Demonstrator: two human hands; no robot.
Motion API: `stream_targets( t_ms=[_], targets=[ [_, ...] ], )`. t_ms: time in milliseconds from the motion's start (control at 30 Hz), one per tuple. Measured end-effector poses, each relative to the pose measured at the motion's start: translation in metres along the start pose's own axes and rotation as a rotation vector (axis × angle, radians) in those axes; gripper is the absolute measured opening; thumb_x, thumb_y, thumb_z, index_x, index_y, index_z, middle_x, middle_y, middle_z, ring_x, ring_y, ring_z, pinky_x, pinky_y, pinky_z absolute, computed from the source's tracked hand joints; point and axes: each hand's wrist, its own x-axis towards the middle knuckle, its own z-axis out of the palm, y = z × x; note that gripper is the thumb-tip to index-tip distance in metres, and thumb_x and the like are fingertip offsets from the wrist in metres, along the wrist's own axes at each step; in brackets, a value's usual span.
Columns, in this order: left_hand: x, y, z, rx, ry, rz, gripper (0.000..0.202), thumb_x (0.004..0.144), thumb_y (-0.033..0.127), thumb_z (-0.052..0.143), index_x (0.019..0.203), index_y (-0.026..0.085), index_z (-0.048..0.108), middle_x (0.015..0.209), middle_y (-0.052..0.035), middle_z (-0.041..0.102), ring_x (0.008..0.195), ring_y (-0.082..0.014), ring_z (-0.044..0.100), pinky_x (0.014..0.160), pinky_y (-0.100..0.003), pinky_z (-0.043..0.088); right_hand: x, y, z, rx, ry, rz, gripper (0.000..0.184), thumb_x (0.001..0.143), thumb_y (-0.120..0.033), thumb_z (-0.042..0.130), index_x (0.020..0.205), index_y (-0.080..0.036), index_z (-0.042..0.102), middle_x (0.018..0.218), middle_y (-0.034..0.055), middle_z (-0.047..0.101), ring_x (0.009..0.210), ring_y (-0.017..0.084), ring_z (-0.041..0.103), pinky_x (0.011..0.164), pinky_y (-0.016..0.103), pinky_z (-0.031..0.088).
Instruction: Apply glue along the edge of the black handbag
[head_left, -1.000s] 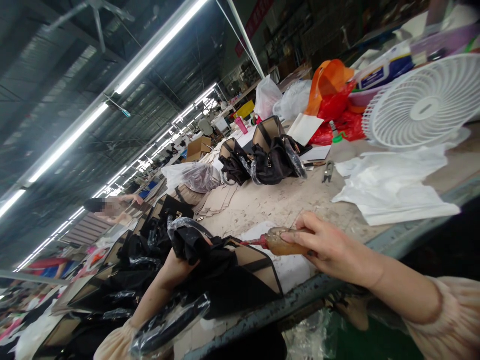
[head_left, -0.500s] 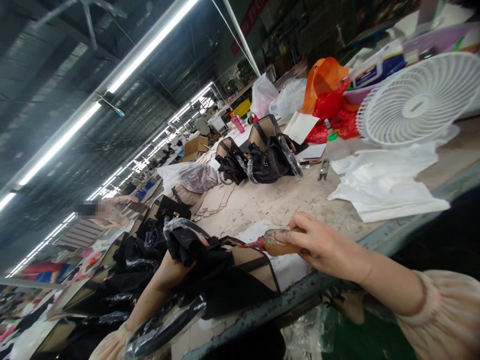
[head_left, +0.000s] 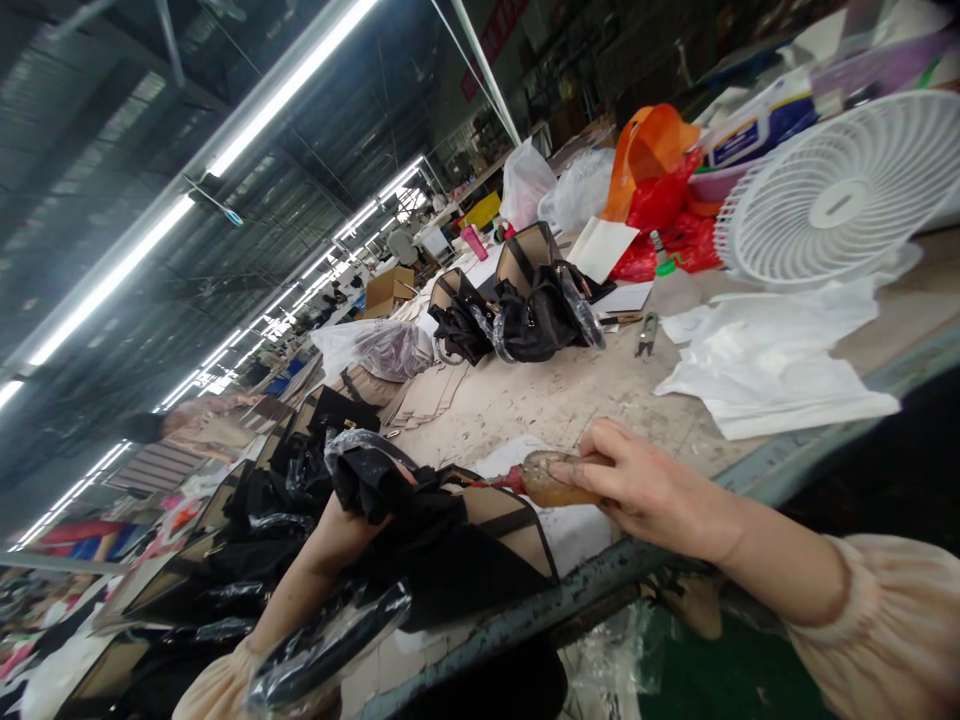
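Observation:
My right hand [head_left: 637, 490] is closed around a small amber squeeze bottle [head_left: 547, 479] with a red nozzle, held on its side. The nozzle tip points left and meets the edge of a black handbag [head_left: 450, 575] with a beige lining, lying on the table's near edge. My left hand [head_left: 358, 528] grips the bunched black fabric of that bag, its fingers mostly hidden under the cloth. A plastic-wrapped handle [head_left: 330, 650] of the bag hangs over my left forearm. White paper [head_left: 585, 540] lies beneath the bottle.
Two more black bags [head_left: 532, 310] stand farther back on the table [head_left: 517, 400]. Thread snips [head_left: 646, 335], a white cloth [head_left: 772, 360] and a white fan [head_left: 836, 205] are to the right. Several black bags [head_left: 247, 500] line the left; a person [head_left: 202, 425] is beyond them.
Both hands keep their holds almost in place. The bottle has shifted slightly left and up along with its nozzle. The person at the far left has moved a little.

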Motion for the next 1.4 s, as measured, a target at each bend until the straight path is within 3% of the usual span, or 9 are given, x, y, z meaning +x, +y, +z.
stream_targets(
  t_ms=[133, 367, 567, 733, 933, 1100, 1200, 1400],
  targets=[
    [0.003, 0.004, 0.001, -0.028, -0.002, -0.015, 0.017, 0.074, 0.026, 0.068, 0.087, 0.014, 0.067, 0.086, -0.0096, 0.072, 0.080, -0.0233, 0.069, 0.077, -0.034, 0.059, 0.000, 0.002, 0.000, -0.033, -0.009, -0.004, 0.043, 0.082, 0.004, 0.042, 0.115, -0.015, 0.062, 0.091, 0.0088, 0.045, 0.084, 0.023, 0.044, 0.071, 0.033, 0.041],
    [0.005, 0.002, 0.003, 0.006, 0.043, -0.131, 0.024, 0.068, 0.031, 0.069, 0.085, 0.013, 0.067, 0.087, -0.0112, 0.072, 0.083, -0.0254, 0.069, 0.081, -0.038, 0.057, -0.008, 0.012, -0.003, -0.073, -0.121, 0.026, 0.049, 0.074, 0.007, 0.045, 0.113, -0.016, 0.062, 0.089, 0.0079, 0.045, 0.084, 0.023, 0.044, 0.070, 0.034, 0.040],
    [0.008, 0.001, 0.001, 0.066, 0.015, -0.171, 0.028, 0.069, 0.036, 0.068, 0.086, 0.014, 0.067, 0.088, -0.0121, 0.071, 0.085, -0.0273, 0.068, 0.085, -0.043, 0.056, -0.001, 0.011, -0.005, -0.032, -0.009, -0.024, 0.046, 0.080, 0.004, 0.044, 0.118, -0.016, 0.061, 0.091, 0.0083, 0.046, 0.083, 0.022, 0.046, 0.071, 0.033, 0.042],
    [0.011, -0.003, 0.002, 0.071, 0.019, -0.148, 0.032, 0.067, 0.040, 0.069, 0.085, 0.014, 0.067, 0.088, -0.0119, 0.071, 0.088, -0.0289, 0.068, 0.092, -0.047, 0.052, 0.002, 0.018, -0.001, -0.029, 0.044, -0.043, 0.049, 0.077, 0.007, 0.045, 0.117, -0.016, 0.061, 0.092, 0.0078, 0.044, 0.084, 0.021, 0.045, 0.070, 0.031, 0.041],
    [0.013, -0.002, 0.003, 0.055, 0.010, -0.121, 0.029, 0.068, 0.040, 0.070, 0.083, 0.014, 0.067, 0.085, -0.0106, 0.071, 0.082, -0.0264, 0.068, 0.083, -0.040, 0.056, -0.001, 0.023, -0.006, -0.035, -0.075, -0.014, 0.046, 0.074, 0.006, 0.048, 0.111, -0.017, 0.064, 0.090, 0.0075, 0.046, 0.084, 0.022, 0.045, 0.070, 0.032, 0.040],
    [0.011, 0.000, 0.002, 0.101, 0.008, -0.082, 0.025, 0.070, 0.034, 0.068, 0.083, 0.013, 0.068, 0.083, -0.0117, 0.071, 0.080, -0.0269, 0.067, 0.084, -0.043, 0.056, 0.003, 0.019, -0.006, -0.017, -0.029, -0.020, 0.052, 0.074, 0.007, 0.046, 0.116, -0.019, 0.062, 0.093, 0.0078, 0.047, 0.086, 0.021, 0.046, 0.071, 0.031, 0.041],
    [0.011, 0.002, 0.003, 0.063, -0.008, -0.090, 0.023, 0.070, 0.033, 0.068, 0.083, 0.015, 0.067, 0.085, -0.0104, 0.071, 0.081, -0.0257, 0.067, 0.083, -0.040, 0.056, 0.005, 0.018, -0.002, -0.022, 0.000, -0.017, 0.051, 0.073, 0.007, 0.045, 0.114, -0.018, 0.063, 0.091, 0.0076, 0.046, 0.085, 0.021, 0.045, 0.070, 0.031, 0.041],
    [0.012, 0.007, 0.006, 0.034, 0.017, -0.064, 0.020, 0.070, 0.031, 0.067, 0.081, 0.015, 0.067, 0.082, -0.0085, 0.070, 0.077, -0.0233, 0.067, 0.078, -0.036, 0.057, 0.000, 0.022, 0.001, -0.007, -0.105, 0.047, 0.053, 0.067, 0.009, 0.050, 0.112, -0.016, 0.063, 0.091, 0.0069, 0.046, 0.085, 0.021, 0.045, 0.072, 0.032, 0.040]
  ],
)
